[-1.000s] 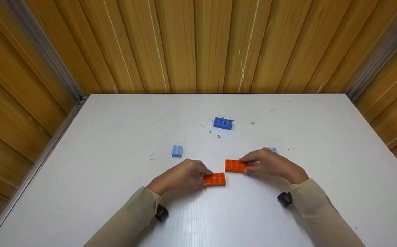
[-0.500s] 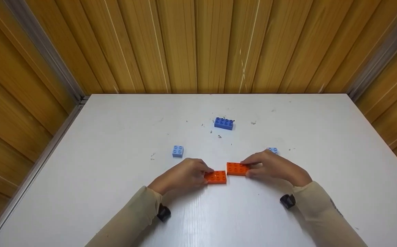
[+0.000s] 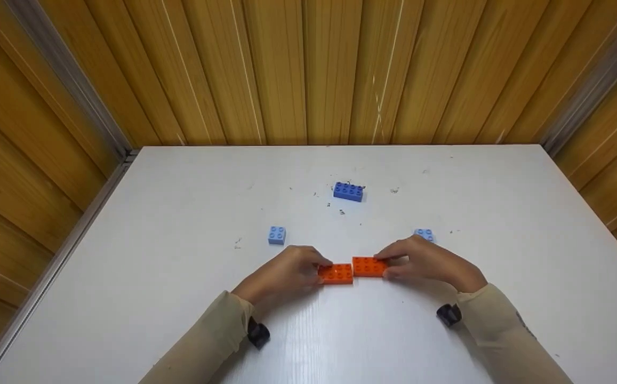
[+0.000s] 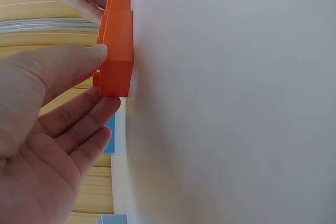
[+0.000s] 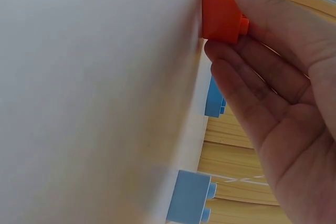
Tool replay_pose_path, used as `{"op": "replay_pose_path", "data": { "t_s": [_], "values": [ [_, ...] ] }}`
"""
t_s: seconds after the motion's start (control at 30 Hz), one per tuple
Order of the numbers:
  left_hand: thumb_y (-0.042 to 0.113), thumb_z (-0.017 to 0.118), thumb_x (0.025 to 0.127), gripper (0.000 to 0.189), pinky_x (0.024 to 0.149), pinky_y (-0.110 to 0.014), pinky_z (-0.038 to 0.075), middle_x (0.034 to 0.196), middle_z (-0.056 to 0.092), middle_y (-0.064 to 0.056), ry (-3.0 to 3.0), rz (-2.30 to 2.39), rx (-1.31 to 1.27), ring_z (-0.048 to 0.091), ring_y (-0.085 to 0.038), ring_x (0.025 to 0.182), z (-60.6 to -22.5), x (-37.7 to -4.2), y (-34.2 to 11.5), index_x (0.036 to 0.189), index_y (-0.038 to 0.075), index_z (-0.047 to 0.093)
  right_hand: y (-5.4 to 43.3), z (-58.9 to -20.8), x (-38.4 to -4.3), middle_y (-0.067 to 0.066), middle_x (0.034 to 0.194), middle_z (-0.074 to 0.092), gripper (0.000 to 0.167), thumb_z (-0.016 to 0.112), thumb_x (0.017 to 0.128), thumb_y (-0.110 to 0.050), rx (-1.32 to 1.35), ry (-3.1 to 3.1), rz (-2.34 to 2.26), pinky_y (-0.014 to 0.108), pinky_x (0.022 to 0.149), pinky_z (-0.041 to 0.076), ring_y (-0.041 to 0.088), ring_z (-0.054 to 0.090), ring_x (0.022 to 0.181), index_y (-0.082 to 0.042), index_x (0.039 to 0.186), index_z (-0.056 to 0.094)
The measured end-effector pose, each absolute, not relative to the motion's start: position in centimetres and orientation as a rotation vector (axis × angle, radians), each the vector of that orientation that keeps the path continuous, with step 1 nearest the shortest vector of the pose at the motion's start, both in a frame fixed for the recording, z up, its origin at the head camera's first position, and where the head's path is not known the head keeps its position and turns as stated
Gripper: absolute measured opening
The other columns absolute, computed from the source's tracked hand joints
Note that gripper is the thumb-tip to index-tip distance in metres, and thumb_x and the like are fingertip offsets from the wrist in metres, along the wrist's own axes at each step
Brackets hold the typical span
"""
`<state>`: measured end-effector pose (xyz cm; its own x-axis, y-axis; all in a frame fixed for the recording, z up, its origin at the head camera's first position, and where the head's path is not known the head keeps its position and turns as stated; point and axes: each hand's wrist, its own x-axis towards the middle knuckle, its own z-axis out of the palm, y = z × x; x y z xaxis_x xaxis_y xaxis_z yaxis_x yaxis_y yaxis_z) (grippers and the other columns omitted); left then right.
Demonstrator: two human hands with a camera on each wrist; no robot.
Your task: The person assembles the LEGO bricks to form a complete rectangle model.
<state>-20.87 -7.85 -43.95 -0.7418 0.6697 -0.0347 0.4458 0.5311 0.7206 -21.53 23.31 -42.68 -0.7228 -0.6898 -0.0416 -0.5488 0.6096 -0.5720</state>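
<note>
Two orange toy bricks lie end to end on the white table in the head view. My left hand (image 3: 292, 271) pinches the left orange brick (image 3: 338, 274) between thumb and fingers at its left end. At the other side, my right hand (image 3: 426, 261) holds the right orange brick (image 3: 366, 266) by its right end. The two inner ends meet closely, with the right brick set slightly farther back. In the left wrist view the thumb lies on the studded edge of the orange brick (image 4: 117, 61). The right wrist view shows thumb and fingertips at the orange brick (image 5: 221, 9).
A dark blue brick (image 3: 348, 191) sits farther back on the white table (image 3: 207, 192). One small light blue brick (image 3: 277, 235) stands beyond my left hand, another light blue brick (image 3: 424, 234) just behind my right hand. Wood-patterned walls (image 3: 329, 69) enclose the table's back and sides.
My right hand has drawn its orange brick toward me, while my left hand has pushed its brick slightly away. The bricks' ends are now nearly in line. The blue bricks stay put.
</note>
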Motion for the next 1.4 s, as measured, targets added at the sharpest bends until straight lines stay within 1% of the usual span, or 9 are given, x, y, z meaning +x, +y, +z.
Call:
{"op": "replay_pose_path", "data": {
  "t_s": [0.23,0.43,0.7,0.87,1.1,1.4],
  "values": [
    [0.005,0.068,0.084,0.036,0.099,-0.031,0.048,0.114,0.069,0.002,2.463,1.094,0.86,0.061,-0.012,0.104,-44.3,-20.8,-7.9,0.12,0.012,0.068,23.3,-42.7,-21.4,0.005,0.114,0.071,0.037,0.074,0.084,-0.02,-1.017,2.573,-0.772,0.041,0.091,0.053,0.023,0.066,0.105,-0.01,0.119,0.069],
    [0.002,0.067,0.083,0.037,0.099,-0.032,0.047,0.114,0.069,0.002,2.452,1.14,0.84,0.06,-0.013,0.105,-44.5,-20.7,-7.9,0.119,0.012,0.069,23.2,-42.8,-21.3,0.006,0.113,0.071,0.036,0.074,0.083,-0.018,-1.053,2.569,-0.772,0.04,0.09,0.053,0.022,0.067,0.104,-0.008,0.117,0.069],
    [0.004,0.068,0.084,0.036,0.101,-0.033,0.046,0.113,0.069,0.003,2.426,1.211,0.794,0.059,-0.014,0.106,-44.9,-20.8,-8.0,0.117,0.014,0.07,23.2,-42.8,-21.1,0.005,0.112,0.071,0.035,0.074,0.083,-0.017,-1.044,2.57,-0.768,0.04,0.09,0.054,0.022,0.067,0.103,-0.008,0.117,0.07],
    [0.009,0.069,0.085,0.034,0.101,-0.034,0.045,0.113,0.068,0.007,2.414,1.235,0.772,0.059,-0.012,0.107,-45.3,-20.8,-8.1,0.118,0.019,0.07,23.2,-42.7,-20.9,0.004,0.113,0.071,0.035,0.074,0.083,-0.019,-1.041,2.562,-0.79,0.041,0.09,0.053,0.021,0.067,0.103,-0.009,0.117,0.07],
    [0.015,0.071,0.086,0.033,0.103,-0.036,0.043,0.113,0.067,0.011,2.405,1.25,0.667,0.057,-0.011,0.109,-45.4,-20.8,-8.2,0.117,0.025,0.069,23.2,-42.6,-20.9,0.004,0.112,0.071,0.035,0.075,0.083,-0.02,-1.02,2.557,-0.786,0.039,0.089,0.054,0.02,0.067,0.101,-0.01,0.116,0.07],
    [0.018,0.072,0.085,0.034,0.106,-0.038,0.042,0.116,0.065,0.01,2.372,1.281,0.586,0.056,-0.012,0.112,-45.8,-20.8,-8.2,0.118,0.027,0.068,23.3,-42.7,-20.9,0.004,0.111,0.072,0.034,0.075,0.083,-0.019,-1.017,2.551,-0.776,0.036,0.087,0.055,0.017,0.066,0.097,-0.01,0.115,0.071]
  ]
}}
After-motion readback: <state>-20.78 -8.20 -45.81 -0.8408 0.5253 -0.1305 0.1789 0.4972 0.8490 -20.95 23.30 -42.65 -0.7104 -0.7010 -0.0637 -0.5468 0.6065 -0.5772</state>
